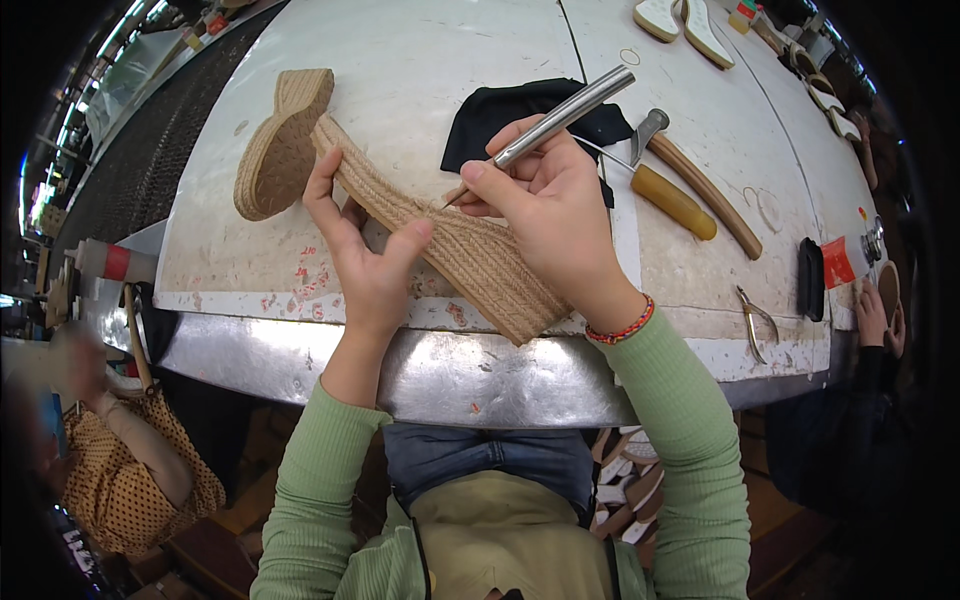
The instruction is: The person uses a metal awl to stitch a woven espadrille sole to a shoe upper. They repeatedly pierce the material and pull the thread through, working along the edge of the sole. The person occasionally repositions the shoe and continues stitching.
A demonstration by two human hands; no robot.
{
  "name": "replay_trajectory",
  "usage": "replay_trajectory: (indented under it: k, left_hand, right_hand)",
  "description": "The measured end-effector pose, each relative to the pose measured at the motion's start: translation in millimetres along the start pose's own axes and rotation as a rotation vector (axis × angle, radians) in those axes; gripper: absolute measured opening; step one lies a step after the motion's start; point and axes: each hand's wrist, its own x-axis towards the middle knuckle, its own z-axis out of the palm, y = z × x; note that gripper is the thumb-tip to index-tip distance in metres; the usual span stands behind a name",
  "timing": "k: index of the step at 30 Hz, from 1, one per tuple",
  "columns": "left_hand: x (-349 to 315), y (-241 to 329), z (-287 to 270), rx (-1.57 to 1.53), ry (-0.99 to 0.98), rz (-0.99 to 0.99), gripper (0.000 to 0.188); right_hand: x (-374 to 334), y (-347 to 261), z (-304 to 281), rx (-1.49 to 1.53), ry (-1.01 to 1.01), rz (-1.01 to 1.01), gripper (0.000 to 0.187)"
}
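A wedge shoe sole (455,235) wrapped in tan braided jute is held tilted over the table's near edge. My left hand (370,250) grips its narrower end, thumb on the braided side and fingers round the far edge. My right hand (550,200) is closed on a silver, rod-shaped tool (565,115), whose thin brownish tip touches or nearly touches the braid; what kind of tool it is I cannot make out. A matching wedge sole (285,145) lies on the table to the left. Behind my right hand is a black cloth (510,105).
Right of my hands lie a hammer (705,190), a yellow-handled tool (672,203) with a thin metal shaft, and pliers (752,325). White-edged soles (685,25) sit at the far side. One person (140,460) is at the left; another person's hands (880,315) show at the right.
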Motion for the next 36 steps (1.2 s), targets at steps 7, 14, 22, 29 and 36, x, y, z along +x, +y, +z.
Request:
replay_trajectory:
  k: [7,14,22,29,36]
  left_hand:
    - [-0.6,-1.6,1.3,0.071,-0.031,0.023,0.089]
    - [-1.4,1.9,6.7,0.087,0.017,0.016,0.08]
    - [0.8,2.0,-2.5,-0.135,-0.006,-0.032,0.076]
    - [-1.2,1.9,-3.6,-0.013,-0.045,0.019,0.086]
    - [-1.3,-0.2,-1.2,-0.019,-0.028,0.002,0.086]
  right_hand:
    - [0.4,2.6,-1.0,-0.013,-0.015,-0.004,0.024]
    - [-1.9,2.3,0.9,-0.002,0.016,-0.05,0.023]
    - [-4.6,1.7,-0.2,-0.1,-0.063,-0.097,0.021]
    - [-7.8,-0.6,2.8,-0.248,-0.093,-0.121,0.02]
    - [-6.6,1.5,3.3,-0.244,-0.086,-0.173,0.021]
